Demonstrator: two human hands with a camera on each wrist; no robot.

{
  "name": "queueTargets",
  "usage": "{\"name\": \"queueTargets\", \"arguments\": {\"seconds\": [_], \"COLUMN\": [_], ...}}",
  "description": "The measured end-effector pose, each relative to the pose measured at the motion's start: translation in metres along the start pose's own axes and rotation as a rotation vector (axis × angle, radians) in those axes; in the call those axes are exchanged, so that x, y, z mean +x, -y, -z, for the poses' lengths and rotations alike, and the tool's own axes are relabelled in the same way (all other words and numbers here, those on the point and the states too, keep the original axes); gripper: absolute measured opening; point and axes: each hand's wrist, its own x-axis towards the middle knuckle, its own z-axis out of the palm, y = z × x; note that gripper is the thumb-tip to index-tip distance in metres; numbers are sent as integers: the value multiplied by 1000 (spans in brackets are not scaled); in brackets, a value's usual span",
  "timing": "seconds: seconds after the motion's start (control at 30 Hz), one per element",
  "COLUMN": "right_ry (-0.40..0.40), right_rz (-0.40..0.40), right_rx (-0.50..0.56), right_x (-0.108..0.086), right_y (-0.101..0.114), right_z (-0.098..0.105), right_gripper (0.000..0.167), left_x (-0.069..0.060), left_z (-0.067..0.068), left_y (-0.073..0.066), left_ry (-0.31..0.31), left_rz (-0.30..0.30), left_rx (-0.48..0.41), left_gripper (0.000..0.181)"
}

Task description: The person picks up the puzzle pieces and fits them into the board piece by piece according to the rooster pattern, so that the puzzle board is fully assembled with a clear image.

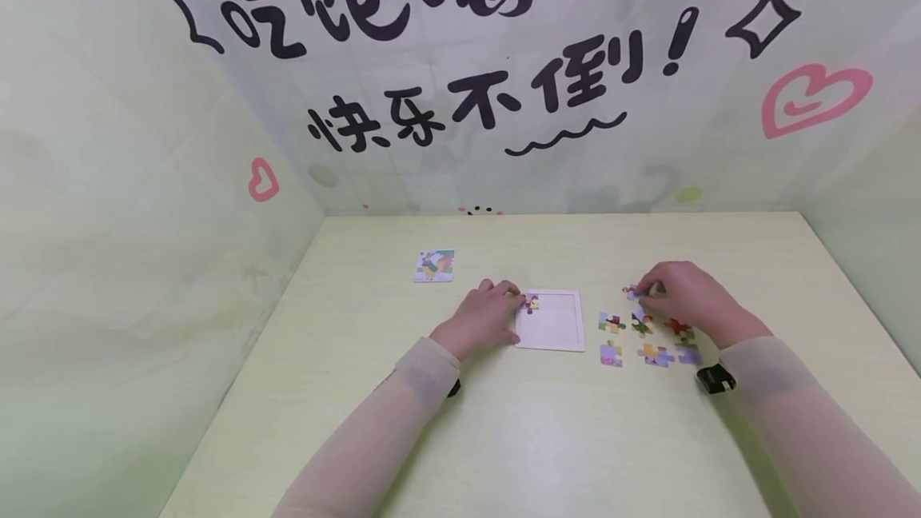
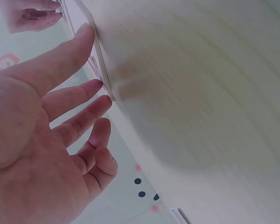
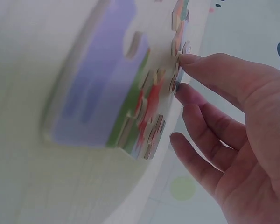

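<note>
A shallow white square puzzle tray [image 1: 556, 330] lies mid-table, with one jigsaw piece [image 1: 531, 305] in its upper left corner. Along the tray's left edge, my left hand [image 1: 478, 318] touches the rim with its thumb and fingertips; the thumb [image 2: 67, 53] is straight in the left wrist view. Over on the right, my right hand [image 1: 687, 298] pinches a small puzzle piece [image 1: 630, 292] between thumb and fingers, low at the tabletop. Several loose pieces lie in rows below that hand, among them a purple and green piece [image 3: 91, 93] close to the right wrist camera.
A small square picture card [image 1: 435, 266] lies at the back left of the pale wooden table [image 1: 532, 438]. Behind the table hangs a printed cloth backdrop [image 1: 446, 174], with fabric walls at both sides.
</note>
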Motion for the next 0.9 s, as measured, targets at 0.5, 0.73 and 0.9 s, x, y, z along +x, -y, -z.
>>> {"name": "queueTargets", "arguments": {"seconds": [0.5,0.73,0.9], "right_ry": [-11,-21,-37], "right_rz": [35,97,154], "right_rx": [-14,-36,-47], "right_x": [1,4,6], "right_y": [13,23,29], "right_z": [-1,0,0], "right_gripper": [17,15,14], "left_x": [0,1,0], "left_z": [2,0,-2], "left_y": [-3,-2,-2], "left_ry": [8,0,6], "left_rz": [-12,-4,4], "left_rx": [26,22,19], "left_gripper": [76,77,76]}}
